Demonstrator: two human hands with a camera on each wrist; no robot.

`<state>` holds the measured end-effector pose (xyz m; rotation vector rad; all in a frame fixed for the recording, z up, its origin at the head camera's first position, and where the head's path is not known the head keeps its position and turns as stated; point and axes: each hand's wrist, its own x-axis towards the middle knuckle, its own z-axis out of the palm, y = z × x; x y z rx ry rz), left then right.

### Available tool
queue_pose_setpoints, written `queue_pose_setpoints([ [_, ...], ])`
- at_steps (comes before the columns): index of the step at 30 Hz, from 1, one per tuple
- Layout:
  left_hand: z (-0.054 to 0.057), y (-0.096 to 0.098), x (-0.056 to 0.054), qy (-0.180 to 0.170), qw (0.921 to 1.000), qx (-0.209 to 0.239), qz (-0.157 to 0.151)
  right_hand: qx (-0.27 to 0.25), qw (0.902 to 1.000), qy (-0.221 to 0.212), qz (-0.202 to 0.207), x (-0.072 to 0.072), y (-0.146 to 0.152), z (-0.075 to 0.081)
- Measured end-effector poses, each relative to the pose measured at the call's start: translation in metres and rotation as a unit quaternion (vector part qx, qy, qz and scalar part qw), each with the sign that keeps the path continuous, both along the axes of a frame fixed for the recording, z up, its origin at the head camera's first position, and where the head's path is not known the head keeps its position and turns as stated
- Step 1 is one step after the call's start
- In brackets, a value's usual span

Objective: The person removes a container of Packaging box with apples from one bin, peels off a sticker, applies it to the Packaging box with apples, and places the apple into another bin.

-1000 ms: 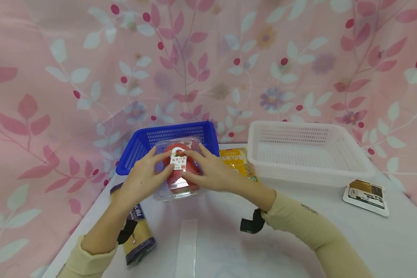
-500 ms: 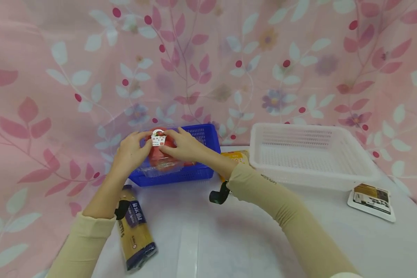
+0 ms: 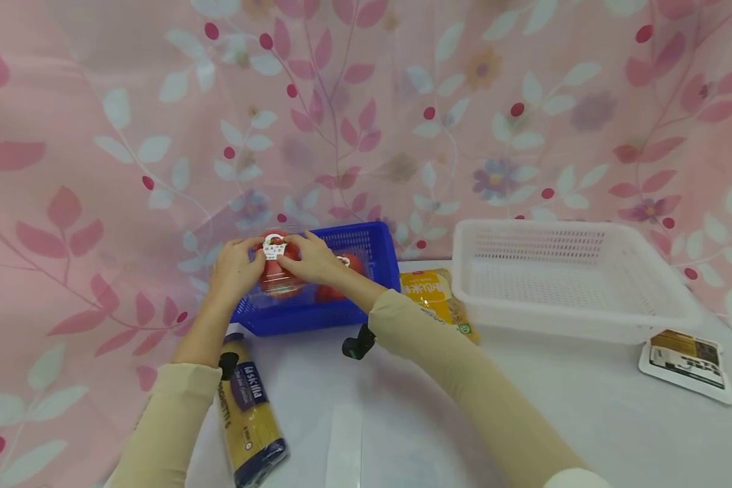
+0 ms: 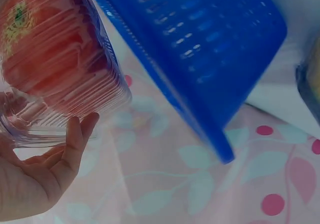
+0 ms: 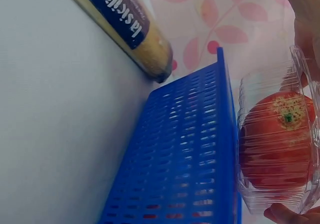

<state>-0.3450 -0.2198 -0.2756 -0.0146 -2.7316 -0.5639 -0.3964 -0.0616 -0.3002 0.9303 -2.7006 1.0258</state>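
Note:
A clear plastic box of tomatoes with a white label on top is held over the left end of the blue basket. My left hand grips its left side, with curled fingers also seen against the ribbed plastic in the left wrist view. On the opposite side, my right hand grips the same box, thumb near the label. In the right wrist view the box appears just above the basket's rim. Another pack of tomatoes lies in the basket, partly hidden by the right hand.
A spaghetti packet lies on the white table under the left forearm. Right of the basket is a yellow food bag, beside a white basket. A flat white-edged pack lies at the far right.
Both hands have carried the tomato box leftward and away from the body, from in front of the blue basket to over its left end. The second tomato pack has come into sight.

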Motion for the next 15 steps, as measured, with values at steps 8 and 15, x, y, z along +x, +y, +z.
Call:
queue_pose_setpoints([
  [8,-0.021,-0.01,-0.028,0.031,0.9991,0.008,0.026,0.007,0.9997,-0.022,-0.012,-0.015,-0.008,-0.02],
  [15,-0.043,-0.015,-0.036,0.016,0.9987,0.006,0.047,0.001,0.9985,-0.054,-0.007,-0.016,-0.011,-0.038],
])
